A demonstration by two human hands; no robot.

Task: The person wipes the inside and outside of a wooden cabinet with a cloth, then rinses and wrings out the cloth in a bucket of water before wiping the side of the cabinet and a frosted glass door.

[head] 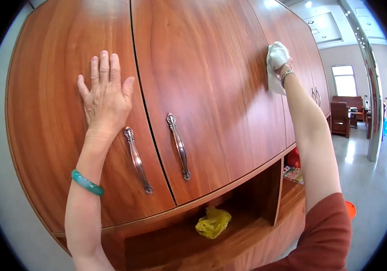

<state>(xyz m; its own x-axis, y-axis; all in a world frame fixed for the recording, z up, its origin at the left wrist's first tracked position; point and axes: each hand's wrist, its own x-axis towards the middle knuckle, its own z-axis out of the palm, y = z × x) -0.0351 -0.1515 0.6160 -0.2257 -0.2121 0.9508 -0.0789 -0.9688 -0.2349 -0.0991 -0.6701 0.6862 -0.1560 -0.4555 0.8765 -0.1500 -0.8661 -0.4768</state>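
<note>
My left hand [107,91] lies flat with spread fingers on the left wooden cabinet door [54,135], holding nothing; a green bangle is on that forearm. At the upper right, my right hand [286,66] grips a white cloth [276,73] pressed against the wooden doors, near the right edge of the middle door [210,84]. A metal watch or bracelet circles that wrist. Two ornate metal handles, one on the left door [138,161] and one on the middle door [179,146], stand below and between my hands. The fingers under the cloth are partly hidden.
A crumpled yellow plastic bag [213,222] lies in the open shelf below the doors. Red and printed items [294,174] sit in the compartment to its right. Beyond the cabinet are a shiny metal pillar [371,101], wooden chairs [341,118] and an orange container [351,209].
</note>
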